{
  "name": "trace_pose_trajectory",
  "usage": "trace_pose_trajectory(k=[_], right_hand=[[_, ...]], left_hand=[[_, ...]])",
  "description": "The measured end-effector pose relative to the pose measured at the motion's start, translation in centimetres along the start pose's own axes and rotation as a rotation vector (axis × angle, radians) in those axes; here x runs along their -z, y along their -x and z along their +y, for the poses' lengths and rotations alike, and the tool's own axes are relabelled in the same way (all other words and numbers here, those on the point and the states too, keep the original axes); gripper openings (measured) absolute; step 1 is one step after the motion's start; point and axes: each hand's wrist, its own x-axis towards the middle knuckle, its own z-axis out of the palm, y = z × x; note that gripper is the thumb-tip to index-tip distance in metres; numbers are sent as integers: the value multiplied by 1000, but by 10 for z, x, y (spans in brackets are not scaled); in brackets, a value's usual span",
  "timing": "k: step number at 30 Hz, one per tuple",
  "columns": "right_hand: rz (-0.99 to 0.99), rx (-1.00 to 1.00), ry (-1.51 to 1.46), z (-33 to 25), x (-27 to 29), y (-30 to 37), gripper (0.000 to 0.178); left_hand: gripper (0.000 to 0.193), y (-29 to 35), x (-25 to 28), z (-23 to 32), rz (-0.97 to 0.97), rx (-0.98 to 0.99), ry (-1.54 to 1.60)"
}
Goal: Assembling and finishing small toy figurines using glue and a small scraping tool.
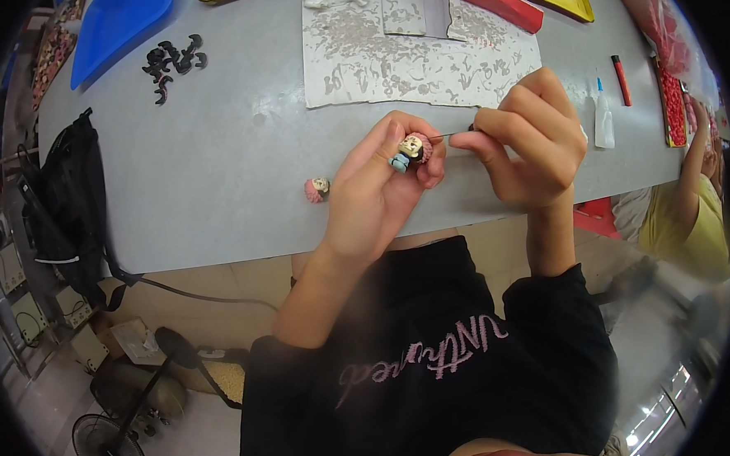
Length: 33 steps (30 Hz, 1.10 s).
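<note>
We hold a small figurine (413, 149) with pink hair and a pale blue lower part between the thumb and bent fingers of our left hand (369, 182); this grip is closed around the piece. Our right hand (534, 149) is pinched, thumb against index finger, on a thin rod (451, 133) with a dark end at the pinch. The rod points left to the figurine's hair; we cannot tell whether its tip makes contact.

Just left of the left-hand grip, a second pink-haired piece (317, 189) lies on the grey table (214, 178). Directly beyond both grips, we have a white sheet (423, 76) covered with grey marks. Right of the right-hand grip stands or lies a dropper bottle (604, 125) with a blue tip, and just past it a red stick (621, 81). Farther right is a box of red pieces (672, 104). Well to the left and beyond the grips, we find a cluster of black curved pieces (173, 60), then a blue tray (115, 35).
</note>
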Motion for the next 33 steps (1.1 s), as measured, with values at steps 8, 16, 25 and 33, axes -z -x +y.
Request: trace_pose_trajectory(k=[8, 16, 25, 33], right_hand=[[1, 18, 2, -1, -3, 0, 28], [-4, 23, 15, -4, -6, 1, 28], [-17, 12, 41, -3, -5, 1, 28], [-29, 44, -4, -2, -7, 0, 26]], left_hand=[[26, 0, 3, 1, 33, 25, -20], [21, -1, -3, 0, 110, 17, -34], [31, -1, 0, -1, 95, 7, -7], [31, 0, -1, -2, 117, -4, -16]])
